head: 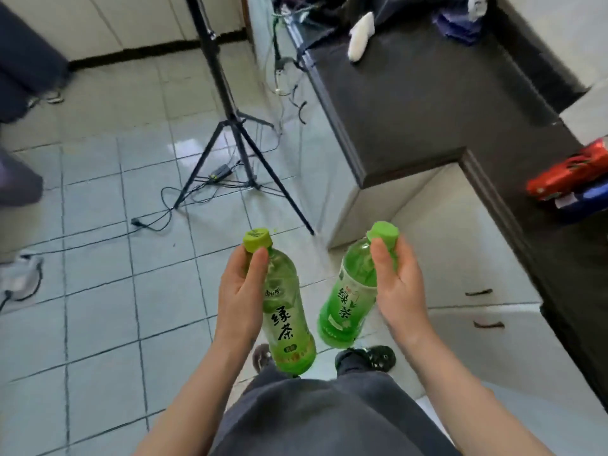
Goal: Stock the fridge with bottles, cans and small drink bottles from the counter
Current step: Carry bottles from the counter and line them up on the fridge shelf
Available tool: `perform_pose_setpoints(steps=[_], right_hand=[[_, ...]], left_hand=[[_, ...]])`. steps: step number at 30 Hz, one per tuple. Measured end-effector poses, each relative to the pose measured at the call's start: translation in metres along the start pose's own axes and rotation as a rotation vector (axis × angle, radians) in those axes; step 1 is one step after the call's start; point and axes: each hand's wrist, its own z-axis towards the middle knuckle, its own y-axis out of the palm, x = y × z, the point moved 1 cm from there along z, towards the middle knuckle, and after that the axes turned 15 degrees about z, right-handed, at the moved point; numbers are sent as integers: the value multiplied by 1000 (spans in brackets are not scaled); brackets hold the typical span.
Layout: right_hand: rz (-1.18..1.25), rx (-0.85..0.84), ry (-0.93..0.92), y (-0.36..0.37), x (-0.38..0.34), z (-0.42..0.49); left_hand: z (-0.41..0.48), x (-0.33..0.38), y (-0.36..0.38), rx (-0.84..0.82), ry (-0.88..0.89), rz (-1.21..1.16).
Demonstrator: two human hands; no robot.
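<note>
Left hand (241, 291): fingers curled round the neck of a clear plastic green-tea bottle w/ yellow-green cap (289, 320). Thumb lies up the shoulder, tip just under the cap.
Left bottle pos: cap up, base leaning a bit to the right. Held in the air over the floor, in front of the person's dark trousers (316, 416). Label w/ black characters faces the cam.
Right hand (398, 287): grips the neck of a second green plastic tea bottle w/ bright green cap (348, 304). Thumb on the front of the neck, other fingers wrapped behind, mostly hidden.
Right bottle pos: tilted, cap up-right, base down-left. In the air, near the other bottle, w/ a clear gap btwn them.
Counter: dark stone L-shaped worktop (427, 110) on the right, well apart from both bottles.
On counter: red plastic packet (569, 172) lying over a blue packet (585, 202) at the right edge. White cloth-like item (360, 34) at the far end, blurred.
Below counter: white cabinet front (477, 264) w/ two dark drawer handles.
Floor: pale glossy tiles (98, 291). Black tripod (230, 126) stands beyond the hands, black cables (158, 215) by its feet.
Feet: person's dark shoe (378, 355) under the right bottle.
</note>
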Motion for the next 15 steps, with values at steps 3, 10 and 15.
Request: perform_pose_setpoints(steps=[3,10,15], right_hand=[[5,-70,23,68,19,-7],[-79,-356,46,214,44,-26],[-134,-633,79,307,56,-37]], left_hand=[[3,-26,-68,104,-33,-24],[-8,-70,-201,395,-93,-103],[-25,-100,-265,626,-171,-176]])
